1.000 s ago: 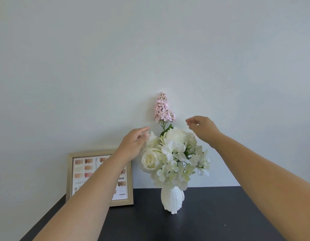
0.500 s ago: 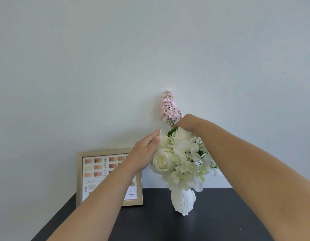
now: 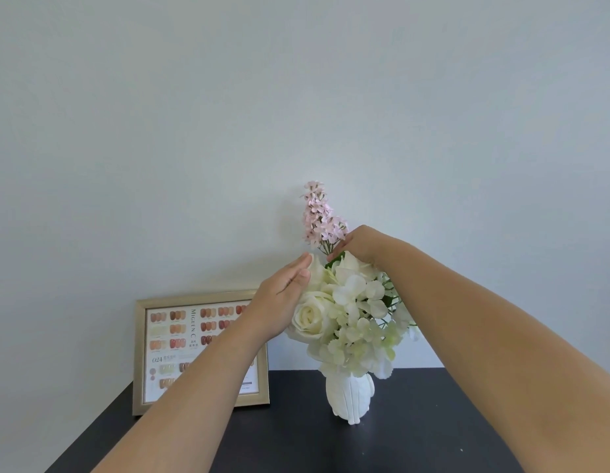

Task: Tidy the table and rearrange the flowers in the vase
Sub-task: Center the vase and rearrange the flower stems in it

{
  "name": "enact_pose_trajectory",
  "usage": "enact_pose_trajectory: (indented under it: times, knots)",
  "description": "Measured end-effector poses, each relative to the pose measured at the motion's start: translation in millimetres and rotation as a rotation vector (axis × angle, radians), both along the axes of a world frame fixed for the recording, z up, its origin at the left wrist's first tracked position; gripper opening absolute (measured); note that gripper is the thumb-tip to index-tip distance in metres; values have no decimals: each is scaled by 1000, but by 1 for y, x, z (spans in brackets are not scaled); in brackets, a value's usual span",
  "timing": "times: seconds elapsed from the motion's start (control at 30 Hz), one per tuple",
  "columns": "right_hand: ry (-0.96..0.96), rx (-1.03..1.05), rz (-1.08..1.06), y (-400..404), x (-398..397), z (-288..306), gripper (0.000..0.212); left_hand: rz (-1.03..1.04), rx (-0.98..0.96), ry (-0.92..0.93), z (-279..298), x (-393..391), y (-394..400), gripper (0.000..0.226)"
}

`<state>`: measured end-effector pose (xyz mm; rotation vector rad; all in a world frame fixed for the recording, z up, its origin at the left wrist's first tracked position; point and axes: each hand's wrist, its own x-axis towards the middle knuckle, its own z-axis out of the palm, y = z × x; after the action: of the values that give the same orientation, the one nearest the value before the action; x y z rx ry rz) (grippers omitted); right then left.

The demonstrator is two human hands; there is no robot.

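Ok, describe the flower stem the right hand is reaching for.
A white vase stands on the dark table. The pink flower spike is the tallest stem in its bouquet, just beyond the right hand, and the only pink bloom among white ones.

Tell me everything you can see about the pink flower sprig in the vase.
The pink sprig is a tall spike of small pale pink blossoms, thin green stalks fanning out at its base. It stands nearly upright, leaning slightly left, well above the white flowers, at the back of the bouquet against the wall. Its lower stem is hidden among them. The right hand reaches its base, fingertips at the stalks; whether they grip it I cannot tell. The left hand rests against the white blooms, not the sprig.
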<state>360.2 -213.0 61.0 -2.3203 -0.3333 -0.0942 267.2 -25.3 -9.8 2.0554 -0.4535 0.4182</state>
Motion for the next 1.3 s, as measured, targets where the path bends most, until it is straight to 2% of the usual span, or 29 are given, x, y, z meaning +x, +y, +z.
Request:
enact_pose_trajectory:
  times: [0.13,0.33,0.5,0.6,0.77,0.9,1.1,1.3]
  knots:
    - [35,-11,-65,-3,5,-5,41,6,7,-1,-1,0,-1,46]
    - [43,-112,-59,-1,4,2,45,8,28,9,1,-3,-1,49]
    - [71,119,-97,-40,-10,11,36,47,-33,11,-4,-13,4,66]
    - [40,294,-157,-75,-22,4,37,90,-104,-11,-15,-21,4,67]
    - [149,444,-167,-108,-45,-50,58,87,-100,-47,-26,-26,-16,68]
    - [242,662,-133,-93,-64,-84,49,78,-74,-65,-25,-24,-35,66]
    - [137,650,-69,-60,-82,-86,41,51,-83,-43,-27,-22,-36,65]
    - [106,671,-57,-54,-86,-89,45,41,-113,2,-28,-29,-29,68]
